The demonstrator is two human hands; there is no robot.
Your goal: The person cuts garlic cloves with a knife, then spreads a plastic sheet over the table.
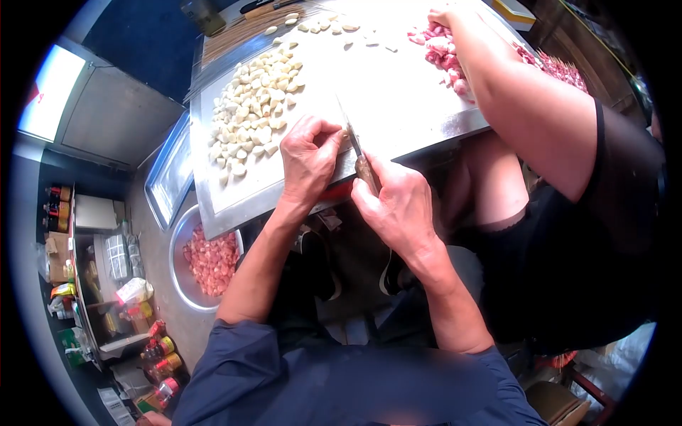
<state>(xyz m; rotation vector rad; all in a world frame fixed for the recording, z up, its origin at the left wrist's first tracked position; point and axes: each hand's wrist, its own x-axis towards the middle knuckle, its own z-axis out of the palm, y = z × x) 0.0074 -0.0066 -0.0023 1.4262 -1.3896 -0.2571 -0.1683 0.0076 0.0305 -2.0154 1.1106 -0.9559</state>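
My right hand is closed round the wooden handle of a small knife, whose narrow blade points up and away over the table edge. Just left of the blade, the thumb and fingers of my left hand pinch together on what looks like a garlic clove, mostly hidden by the fingertips. Beyond my left hand, a large heap of pale peeled garlic cloves is spread on the white tabletop. More loose cloves lie farther back.
At my right, another person's arm reaches over a pile of raw meat. Skewered meat lies beyond that arm. Thin skewers line the far left edge. A metal bowl of cut meat stands on the floor, near bottles.
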